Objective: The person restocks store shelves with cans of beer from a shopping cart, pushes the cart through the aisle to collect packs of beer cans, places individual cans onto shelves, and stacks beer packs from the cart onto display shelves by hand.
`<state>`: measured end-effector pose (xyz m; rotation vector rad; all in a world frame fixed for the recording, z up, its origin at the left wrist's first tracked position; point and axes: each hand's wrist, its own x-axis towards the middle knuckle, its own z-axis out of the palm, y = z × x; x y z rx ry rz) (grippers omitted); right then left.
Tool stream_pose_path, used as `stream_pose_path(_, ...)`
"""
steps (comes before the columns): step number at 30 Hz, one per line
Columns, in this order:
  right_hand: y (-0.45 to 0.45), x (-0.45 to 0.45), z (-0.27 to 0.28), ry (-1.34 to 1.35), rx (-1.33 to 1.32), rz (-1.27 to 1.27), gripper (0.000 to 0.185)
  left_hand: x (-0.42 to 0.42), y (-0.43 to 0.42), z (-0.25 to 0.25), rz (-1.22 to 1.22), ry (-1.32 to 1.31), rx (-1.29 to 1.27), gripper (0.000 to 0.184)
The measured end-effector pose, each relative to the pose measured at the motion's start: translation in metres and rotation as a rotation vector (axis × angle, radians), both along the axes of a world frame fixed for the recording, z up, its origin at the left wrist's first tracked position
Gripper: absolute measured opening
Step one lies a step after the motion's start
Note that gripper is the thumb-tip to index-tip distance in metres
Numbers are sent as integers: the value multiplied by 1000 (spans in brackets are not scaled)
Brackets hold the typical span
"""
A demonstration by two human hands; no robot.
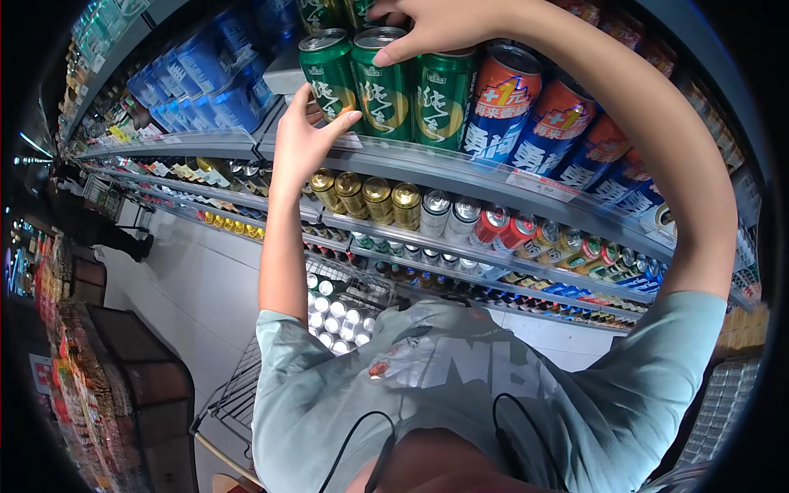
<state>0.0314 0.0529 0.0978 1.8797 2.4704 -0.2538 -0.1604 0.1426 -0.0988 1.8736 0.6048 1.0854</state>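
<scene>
On the upper shelf, a row of tall green beer cans faces me. My left hand [310,131] grips the leftmost front can [325,70] low down, its thumb across the front and its fingers along the left side. From the right, my right hand [419,31] reaches over the row. Its thumb lies on the upper front of the second green can [380,94], and its fingers curl behind that can's top, partly hidden. A third green can [442,103] stands just right of it. More green cans [322,14] are behind, near the right fingertips.
Blue-and-red cans [503,103] stand right of the green ones; blue packs [200,70] are at left. A shelf lip [411,154] runs below. Lower shelves hold gold cans [376,200] and others. Beneath me is a wire cart [238,390]. A person [107,218] is at far left.
</scene>
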Motion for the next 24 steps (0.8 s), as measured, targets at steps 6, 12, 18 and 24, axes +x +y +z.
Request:
stream_pose_path(6,5,-5,-6,-32,45,-54,64,1,1,-2,-13,-36,-24,59)
stream_pose_path(12,1,-4,-7,-35,15,-69,72,2,2,-6,10,-38,18,59)
stream_pose_path(18,-12,5,-7,-108,-2,-216,88,1,2,-6,74,16,53,59)
stream_pose_path(24,-27,-9,10,-221,-102,-218,70,2,-1,-2,140,74,148,57)
